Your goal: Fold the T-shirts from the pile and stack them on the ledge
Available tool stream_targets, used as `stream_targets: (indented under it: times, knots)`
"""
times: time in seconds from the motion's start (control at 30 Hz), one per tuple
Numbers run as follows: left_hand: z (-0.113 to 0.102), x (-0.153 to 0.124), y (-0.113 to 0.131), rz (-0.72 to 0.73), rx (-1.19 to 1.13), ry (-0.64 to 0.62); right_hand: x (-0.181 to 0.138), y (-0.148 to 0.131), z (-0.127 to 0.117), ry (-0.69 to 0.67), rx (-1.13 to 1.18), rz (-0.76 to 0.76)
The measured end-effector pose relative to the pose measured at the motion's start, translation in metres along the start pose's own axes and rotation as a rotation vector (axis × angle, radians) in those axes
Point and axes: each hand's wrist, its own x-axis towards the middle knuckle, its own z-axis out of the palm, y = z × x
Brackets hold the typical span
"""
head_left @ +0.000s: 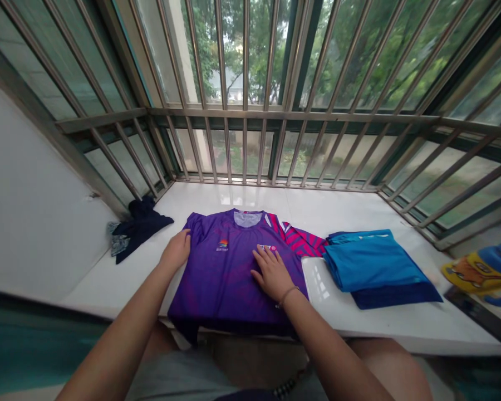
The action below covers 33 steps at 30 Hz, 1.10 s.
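Observation:
A purple T-shirt (234,284) lies front side up on the white sill, its collar pointing toward the window and its hem hanging over the near edge. The pink-patterned sleeve is spread out to the right; the sleeve on the left looks tucked in. At the shirt's left edge, below the shoulder, my left hand (176,253) has its fingers closed on the fabric, the fingertips partly hidden. My right hand (273,273) rests flat on the chest, fingers stretched out beside a small printed logo, a bracelet at the wrist.
Folded blue garments (371,259) are stacked on the sill to the right, close to the pink sleeve. A crumpled dark navy cloth (144,225) lies against the left wall. Yellow and blue packaging (480,273) stands at the far right. Metal window bars (245,145) enclose the sill.

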Motion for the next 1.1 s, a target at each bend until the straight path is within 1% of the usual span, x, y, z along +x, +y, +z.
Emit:
stream_targets:
  times: [0.07, 0.13, 0.2, 0.3, 0.37, 0.43, 0.53, 0.6, 0.67, 0.7, 0.77, 0.83, 0.9, 0.97, 1.03, 1.1]
  knots:
    - [-0.001, 0.023, -0.010, -0.035, 0.046, -0.038, 0.013, 0.004, 0.010, -0.008, -0.020, 0.064]
    - [0.001, 0.027, -0.018, -0.033, 0.070, -0.066, 0.016, 0.008, 0.017, 0.000, -0.028, 0.096]
    - [0.004, 0.016, -0.022, -0.042, 0.145, -0.077, 0.014, 0.010, 0.021, 0.011, -0.026, 0.101]
    - [0.007, -0.016, -0.024, -0.109, 0.316, -0.036, 0.012, 0.011, 0.023, 0.007, -0.018, 0.097]
    - [0.005, -0.038, -0.023, -0.187, 0.407, 0.003, 0.012, 0.011, 0.022, 0.002, -0.018, 0.098]
    - [-0.001, -0.055, -0.021, -0.276, 0.470, 0.016, 0.013, 0.011, 0.022, 0.001, -0.021, 0.099]
    - [-0.009, -0.067, -0.016, -0.375, 0.496, 0.011, 0.014, 0.011, 0.022, 0.000, -0.024, 0.100]
    - [-0.011, -0.064, -0.012, -0.345, 0.481, 0.054, 0.014, 0.011, 0.023, -0.002, -0.029, 0.098]
    - [-0.008, -0.054, -0.004, -0.211, 0.439, 0.086, 0.013, 0.011, 0.023, -0.002, -0.036, 0.097]
    - [-0.005, -0.047, 0.002, -0.120, 0.407, 0.074, 0.013, 0.010, 0.024, -0.001, -0.041, 0.097]
    - [0.005, -0.030, 0.021, 0.061, 0.331, -0.005, 0.013, 0.010, 0.023, 0.001, -0.048, 0.098]
    - [0.018, -0.011, 0.052, 0.211, 0.258, -0.093, 0.012, 0.009, 0.023, 0.004, -0.047, 0.096]
    - [0.035, 0.008, 0.092, 0.327, 0.193, -0.156, 0.012, 0.008, 0.021, 0.008, -0.043, 0.097]
    - [0.055, 0.026, 0.135, 0.405, 0.132, -0.224, 0.012, 0.007, 0.019, 0.009, -0.044, 0.102]
    - [0.075, 0.043, 0.174, 0.427, 0.087, -0.285, 0.012, 0.006, 0.017, 0.001, -0.051, 0.109]
    - [0.094, 0.058, 0.202, 0.420, 0.062, -0.311, 0.013, 0.006, 0.017, -0.016, -0.055, 0.116]
